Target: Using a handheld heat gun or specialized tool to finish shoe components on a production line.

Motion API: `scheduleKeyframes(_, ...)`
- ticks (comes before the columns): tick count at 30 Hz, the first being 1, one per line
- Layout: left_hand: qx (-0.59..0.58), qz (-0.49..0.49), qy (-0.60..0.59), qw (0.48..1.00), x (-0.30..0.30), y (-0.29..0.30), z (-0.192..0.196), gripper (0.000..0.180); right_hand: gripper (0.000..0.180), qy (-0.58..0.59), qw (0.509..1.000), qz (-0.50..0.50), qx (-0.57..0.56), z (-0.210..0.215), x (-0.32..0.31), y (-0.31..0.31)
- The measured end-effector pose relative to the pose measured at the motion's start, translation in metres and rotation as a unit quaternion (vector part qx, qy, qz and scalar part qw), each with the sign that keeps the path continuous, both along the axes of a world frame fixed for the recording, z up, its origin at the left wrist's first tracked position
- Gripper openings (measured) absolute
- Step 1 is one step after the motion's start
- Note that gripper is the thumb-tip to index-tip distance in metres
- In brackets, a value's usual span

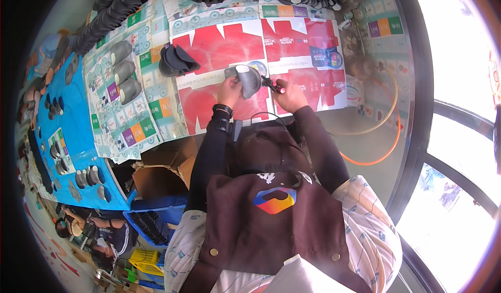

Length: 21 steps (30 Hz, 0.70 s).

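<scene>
Left hand [228,90] fingers curled around grey shoe piece [247,79]; right hand [288,96] pinching red-tipped tool [273,85]

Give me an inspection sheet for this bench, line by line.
Surface: table covered with flattened red cartons and printed sheets.
Job's things: grey shoe piece in the left hand; red-tipped tool in the right hand.
Clutter: pile of dark pieces; grey pieces at left.
Hands: both closed on their items.
Cables: orange hose looped at right.
Surroundings: window right; another person lower left.
</scene>
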State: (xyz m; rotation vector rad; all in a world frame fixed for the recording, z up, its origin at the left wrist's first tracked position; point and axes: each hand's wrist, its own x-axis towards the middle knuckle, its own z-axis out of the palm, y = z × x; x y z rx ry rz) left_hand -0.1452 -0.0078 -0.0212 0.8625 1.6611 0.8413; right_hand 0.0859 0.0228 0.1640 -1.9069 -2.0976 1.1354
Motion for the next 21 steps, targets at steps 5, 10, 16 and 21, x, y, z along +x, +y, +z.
scheduleKeyframes(5, -0.005, 0.005, -0.013, 1.000, 0.011, 0.005, 0.019, 0.042, 0.033, 0.027, 0.999, 0.016, 0.010, -0.019, 0.004, -0.016)
scheduleKeyframes(10, 0.043, -0.042, 0.194, 0.979, 0.005, 0.003, 0.015, 0.037, 0.031, 0.176, 0.954, -0.113, -0.213, 0.004, -0.005, -0.003)
scheduleKeyframes(16, 0.021, -0.024, 0.125, 0.992, -0.011, -0.002, -0.003, 0.037, 0.029, 0.184, 0.966, -0.130, -0.126, -0.007, -0.022, 0.021)
scheduleKeyframes(21, -0.082, 0.032, -0.084, 0.993, -0.046, -0.019, 0.040, 0.037, 0.031, 0.118, 0.987, -0.007, -0.106, -0.004, -0.015, 0.038)
